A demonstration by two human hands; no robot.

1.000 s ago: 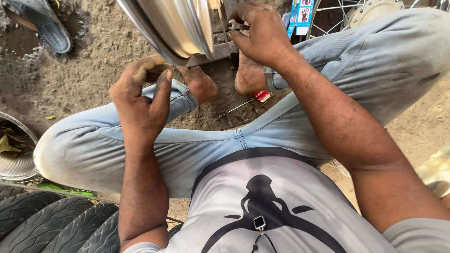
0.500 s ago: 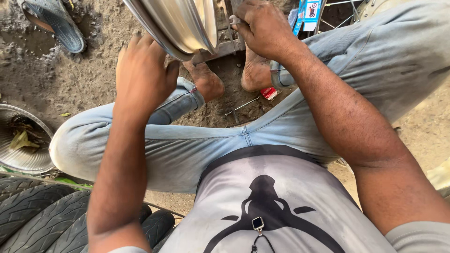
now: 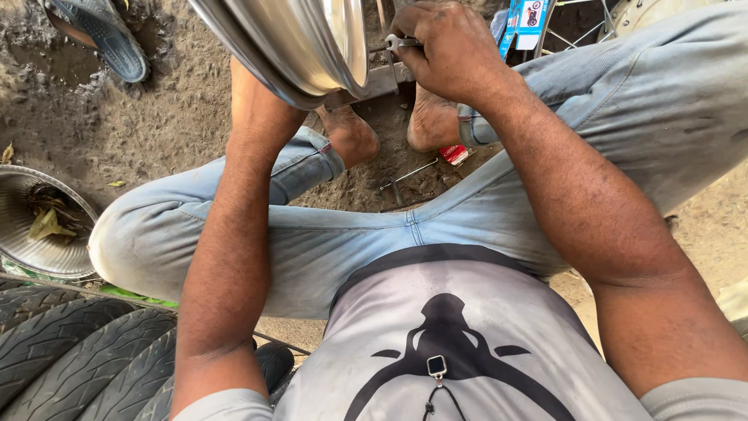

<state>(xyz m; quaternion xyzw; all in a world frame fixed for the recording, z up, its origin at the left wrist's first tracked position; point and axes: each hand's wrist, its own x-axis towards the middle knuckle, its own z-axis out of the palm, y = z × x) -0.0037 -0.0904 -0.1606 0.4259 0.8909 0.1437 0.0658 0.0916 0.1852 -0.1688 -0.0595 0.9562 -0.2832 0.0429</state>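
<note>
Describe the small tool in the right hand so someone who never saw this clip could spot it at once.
Start at the shiny metal wheel rim at top centre. Just right of it, the right hand closes over a small silver spanner against a grey metal frame. Only its open-jawed end pokes out left of the fingers, unlike the thin rod lying on the dirt between the feet.

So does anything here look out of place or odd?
A sandal lies alone, tilted in the dirt at top left, and a metal basin holds dry leaves instead of tools. A thin metal rod lies loose in the dirt between the bare feet.
</note>
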